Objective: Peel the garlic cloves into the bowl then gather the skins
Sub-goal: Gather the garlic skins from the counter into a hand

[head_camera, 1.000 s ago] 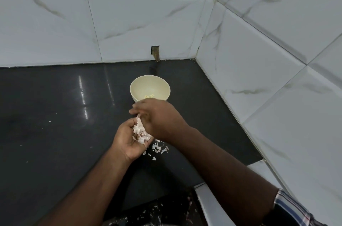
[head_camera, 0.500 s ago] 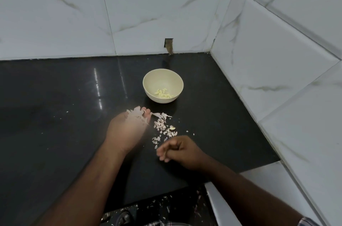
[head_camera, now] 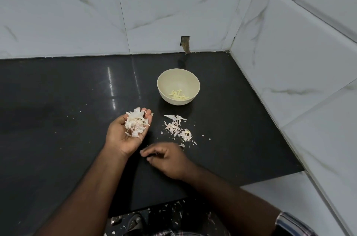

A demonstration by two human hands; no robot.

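garlic skins (head_camera: 176,128) lie loose on the black countertop (head_camera: 58,110), just beyond the right hand (head_camera: 168,160), whose curled fingers touch the surface; whether they pinch a flake i cannot tell. sweep gently: the papery, curled flakes scatter easily. the left hand (head_camera: 125,135), palm up, cups a heap of skins (head_camera: 135,122). farther back, the smooth cream bowl (head_camera: 178,83) holds peeled cloves (head_camera: 178,95).
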